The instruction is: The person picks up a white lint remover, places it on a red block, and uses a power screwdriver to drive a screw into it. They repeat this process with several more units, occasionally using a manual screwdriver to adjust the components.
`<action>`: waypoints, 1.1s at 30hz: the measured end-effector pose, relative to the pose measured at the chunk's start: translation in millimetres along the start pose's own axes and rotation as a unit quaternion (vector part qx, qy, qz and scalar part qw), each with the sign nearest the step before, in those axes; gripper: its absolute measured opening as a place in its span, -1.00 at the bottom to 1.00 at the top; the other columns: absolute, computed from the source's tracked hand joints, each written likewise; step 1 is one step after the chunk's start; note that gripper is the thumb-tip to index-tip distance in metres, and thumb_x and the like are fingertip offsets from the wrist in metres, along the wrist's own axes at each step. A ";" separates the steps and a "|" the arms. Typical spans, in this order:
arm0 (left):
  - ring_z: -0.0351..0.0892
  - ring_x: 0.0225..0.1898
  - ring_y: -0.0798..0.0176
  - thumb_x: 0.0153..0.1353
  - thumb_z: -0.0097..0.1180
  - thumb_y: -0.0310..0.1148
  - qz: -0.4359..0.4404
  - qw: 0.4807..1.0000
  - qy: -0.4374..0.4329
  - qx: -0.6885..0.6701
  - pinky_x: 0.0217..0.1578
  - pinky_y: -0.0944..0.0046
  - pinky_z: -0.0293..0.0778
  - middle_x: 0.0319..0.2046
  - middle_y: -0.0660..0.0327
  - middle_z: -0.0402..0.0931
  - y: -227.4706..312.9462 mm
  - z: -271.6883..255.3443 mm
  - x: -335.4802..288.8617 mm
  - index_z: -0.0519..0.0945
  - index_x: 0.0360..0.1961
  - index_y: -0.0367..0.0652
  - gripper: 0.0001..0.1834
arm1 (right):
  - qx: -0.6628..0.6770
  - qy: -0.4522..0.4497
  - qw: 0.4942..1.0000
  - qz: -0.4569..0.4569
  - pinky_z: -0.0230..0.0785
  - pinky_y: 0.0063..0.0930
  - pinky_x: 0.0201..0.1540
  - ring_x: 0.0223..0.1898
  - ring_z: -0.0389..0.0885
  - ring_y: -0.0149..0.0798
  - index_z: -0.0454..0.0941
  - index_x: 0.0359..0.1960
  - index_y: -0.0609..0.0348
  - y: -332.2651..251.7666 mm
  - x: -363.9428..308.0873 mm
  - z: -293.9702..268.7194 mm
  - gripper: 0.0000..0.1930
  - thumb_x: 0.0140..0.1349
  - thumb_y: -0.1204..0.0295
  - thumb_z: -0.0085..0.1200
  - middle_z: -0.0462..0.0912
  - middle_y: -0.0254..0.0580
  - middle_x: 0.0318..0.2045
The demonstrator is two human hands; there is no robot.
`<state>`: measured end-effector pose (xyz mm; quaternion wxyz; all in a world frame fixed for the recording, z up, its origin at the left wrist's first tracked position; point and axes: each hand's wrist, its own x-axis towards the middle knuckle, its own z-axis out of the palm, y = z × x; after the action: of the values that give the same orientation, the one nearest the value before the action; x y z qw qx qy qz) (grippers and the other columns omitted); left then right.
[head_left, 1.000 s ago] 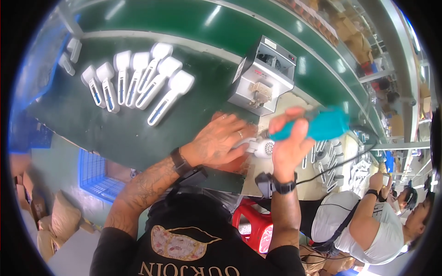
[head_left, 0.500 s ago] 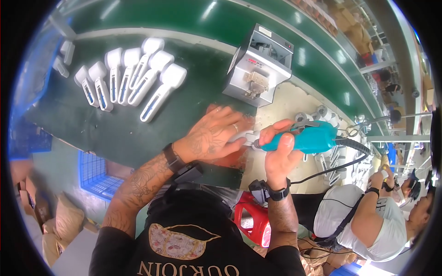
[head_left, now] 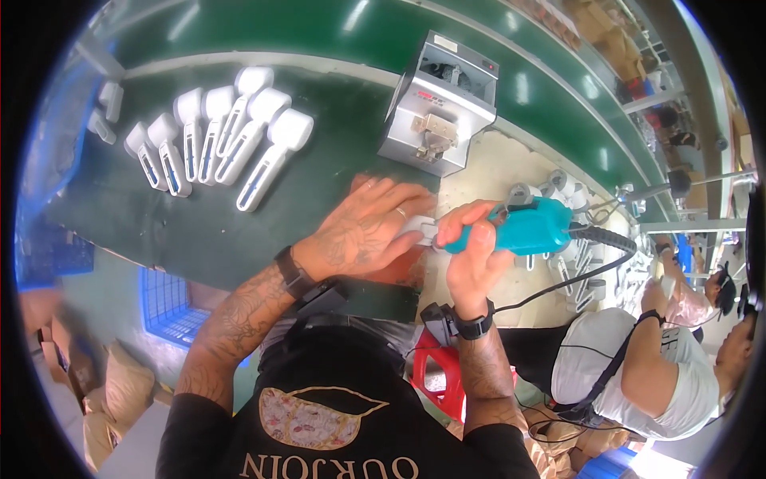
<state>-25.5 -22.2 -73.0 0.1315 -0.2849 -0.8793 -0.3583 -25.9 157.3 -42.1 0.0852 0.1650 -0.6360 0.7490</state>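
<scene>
My left hand [head_left: 359, 230] lies over the bench, its fingers and thumb closed round a white plastic piece [head_left: 420, 229]. Much of that piece is hidden under the fingers. Gripped in my right hand [head_left: 472, 259] is a teal electric screwdriver [head_left: 531, 226], lying nearly level, its nose against the right end of the white piece. The screwdriver's tip cannot be made out. Several white shower-head-shaped units [head_left: 267, 172] rest in a fanned row on the green bench top [head_left: 335, 120], left of my hands.
A grey box-shaped machine [head_left: 439, 104] stands beyond my hands. More white units [head_left: 578, 275] lie to the right, near the screwdriver's black cord [head_left: 590, 279]. A blue crate [head_left: 163, 307] sits below the bench at left. Another person [head_left: 638, 371] works close by on the right.
The whole view has shifted slightly. The white piece shows more plainly between my left fingers, and the screwdriver's nose now sits closer against it. Both hands keep their holds.
</scene>
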 end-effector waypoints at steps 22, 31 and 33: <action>0.48 0.03 -0.20 0.25 0.21 -0.42 -0.223 0.924 0.151 0.271 0.16 -0.09 0.34 -0.01 -0.01 0.50 -36.2 -56.5 -69.4 0.50 0.16 -0.22 -0.56 | -0.025 0.126 0.991 -0.038 0.21 -0.48 -0.55 -0.64 0.33 -0.36 0.36 -0.16 0.22 -46.4 -65.4 -20.0 -0.28 0.27 -0.33 0.06 0.38 -0.29 -0.63; 0.58 -0.12 -0.07 0.30 0.21 -0.27 0.021 0.996 0.039 -0.082 0.01 0.00 0.47 -0.13 0.10 0.62 22.3 39.0 54.8 0.61 0.02 -0.18 -0.68 | -0.023 0.139 0.990 -0.024 0.30 -0.42 -0.55 -0.63 0.42 -0.30 0.37 -0.15 0.26 -54.8 -77.8 -41.2 -0.25 0.23 -0.34 0.08 0.40 -0.26 -0.61; 0.60 -0.09 -0.04 0.35 0.13 -0.14 0.036 0.987 -0.115 -0.107 0.02 -0.01 0.46 -0.13 0.07 0.62 37.1 75.3 94.2 0.59 0.07 -0.14 -0.61 | 0.013 0.130 0.991 -0.002 0.39 -0.40 -0.44 -0.50 0.52 -0.24 0.37 -0.09 0.30 -58.7 -83.6 -45.0 -0.24 0.19 -0.27 0.20 0.49 -0.15 -0.51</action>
<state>-81.1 90.8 -64.7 0.0110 -0.3682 -0.8345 -0.4097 65.5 218.7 -23.7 0.1665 0.0685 -0.6093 0.7722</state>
